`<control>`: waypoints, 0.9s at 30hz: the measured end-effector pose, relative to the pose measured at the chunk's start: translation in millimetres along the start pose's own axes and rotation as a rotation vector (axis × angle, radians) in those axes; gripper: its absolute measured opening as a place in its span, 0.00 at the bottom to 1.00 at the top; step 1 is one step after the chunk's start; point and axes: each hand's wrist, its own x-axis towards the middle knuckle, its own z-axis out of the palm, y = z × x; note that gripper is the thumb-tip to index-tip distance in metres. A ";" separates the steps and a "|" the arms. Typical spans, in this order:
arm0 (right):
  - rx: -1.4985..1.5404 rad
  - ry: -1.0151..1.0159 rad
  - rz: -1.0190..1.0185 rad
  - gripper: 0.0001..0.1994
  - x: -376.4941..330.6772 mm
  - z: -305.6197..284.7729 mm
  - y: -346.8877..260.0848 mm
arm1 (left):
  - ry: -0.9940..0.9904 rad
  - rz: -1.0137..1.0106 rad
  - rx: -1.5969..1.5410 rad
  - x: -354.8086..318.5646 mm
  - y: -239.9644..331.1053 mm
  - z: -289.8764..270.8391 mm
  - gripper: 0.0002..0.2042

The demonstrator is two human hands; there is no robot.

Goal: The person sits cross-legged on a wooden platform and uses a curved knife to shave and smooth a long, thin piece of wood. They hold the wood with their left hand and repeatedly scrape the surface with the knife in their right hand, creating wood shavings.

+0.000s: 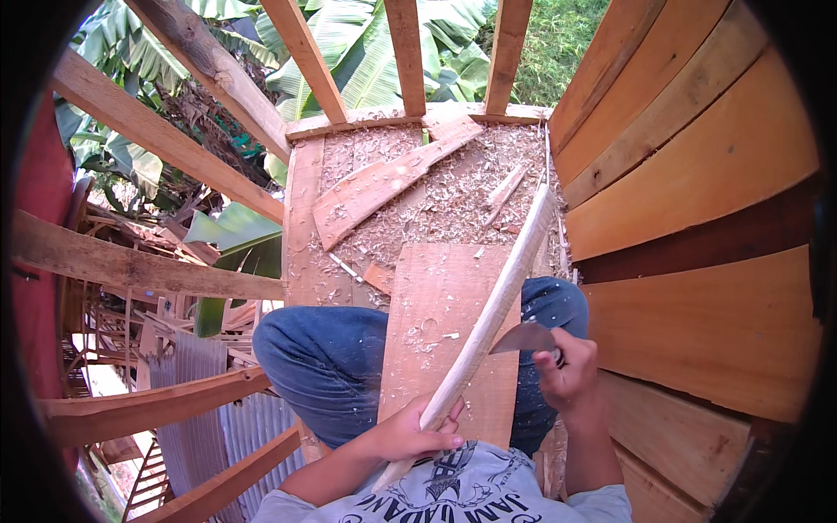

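Nearest the camera, the left hand (410,433) is wrapped around the lower end of a long pale stick (497,301), fingers curled over it just above the person's printed shirt (462,492). The right hand (568,375) is closed on the handle of a knife (523,338), whose dark curved blade points left and meets the stick's right side about a third of the way up.

The stick runs up and to the right from the left hand, crossing a flat board (445,336) that lies across the person's lap, between knees in blue jeans (327,366). A few curls of shavings lie on the board.

Beyond the knees is a plank floor (305,253) covered with wood shavings (453,205). On it lies a broad reddish offcut (384,187), set diagonally, with some thinner strips to its right. The stick's far tip ends over this litter, near the plank wall (697,174) that rises on the right.

On the left, bare wooden rails (148,135) frame the open side, with corrugated sheet (187,383) below. Farthest off, banana leaves (357,61) and grass show between the upright posts
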 end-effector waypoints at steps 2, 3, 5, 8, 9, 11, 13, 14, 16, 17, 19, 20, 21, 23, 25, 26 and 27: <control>-0.132 -0.134 -0.103 0.30 -15.9 15.7 -13.0 | 0.098 0.090 0.034 2.9 3.9 7.1 0.16; -0.169 -0.175 -0.121 0.30 -20.0 21.3 -16.8 | 0.127 0.088 0.100 2.0 8.7 14.9 0.16; -0.225 -0.165 -0.151 0.31 -20.3 22.6 -14.2 | 0.193 0.087 0.232 -0.6 16.8 24.8 0.16; -0.319 -0.037 -0.187 0.35 -9.8 12.1 0.0 | 0.113 0.075 0.336 -3.5 18.0 23.4 0.15; -0.267 0.006 -0.127 0.37 -7.9 13.3 1.4 | 0.117 0.082 0.377 -3.7 17.4 24.3 0.15; -0.165 0.088 -0.005 0.40 -3.4 17.3 7.6 | 0.102 0.078 0.393 -5.4 17.9 26.6 0.14; -0.081 0.175 0.052 0.40 11.7 4.3 22.5 | 0.071 0.071 0.399 -9.0 13.2 29.1 0.13; 0.054 0.205 0.173 0.39 19.1 -1.0 28.4 | 0.044 0.065 0.404 -11.5 8.7 29.0 0.13; 0.082 0.337 0.324 0.37 29.3 -28.6 54.6 | 0.001 0.024 0.391 -18.2 9.8 30.7 0.13; 0.056 0.343 0.312 0.37 27.1 -35.6 61.1 | 0.017 0.037 0.411 -19.0 9.8 28.0 0.13; 0.006 0.342 0.289 0.37 16.1 -47.1 62.4 | 0.060 0.059 0.442 -21.1 10.6 26.0 0.13; 0.046 0.257 0.262 0.37 10.4 -42.1 44.9 | 0.109 0.061 0.417 -18.8 12.9 25.8 0.13; 0.084 0.182 0.234 0.36 4.0 -30.3 23.2 | 0.155 0.081 0.442 -15.2 15.0 24.5 0.13; -0.134 -0.033 0.016 0.34 -11.8 -4.8 -0.9 | 0.231 0.125 0.488 -6.6 17.0 21.2 0.14; -0.202 -0.165 -0.129 0.32 -19.3 18.4 -18.3 | 0.265 0.169 0.602 -4.0 23.8 26.9 0.17; -0.161 -0.119 -0.144 0.33 -13.9 21.0 -15.2 | 0.288 0.179 0.660 -7.3 27.0 31.0 0.18; -0.207 -0.096 -0.176 0.33 -8.5 18.5 -13.2 | 0.312 0.190 0.719 -9.2 28.2 33.3 0.19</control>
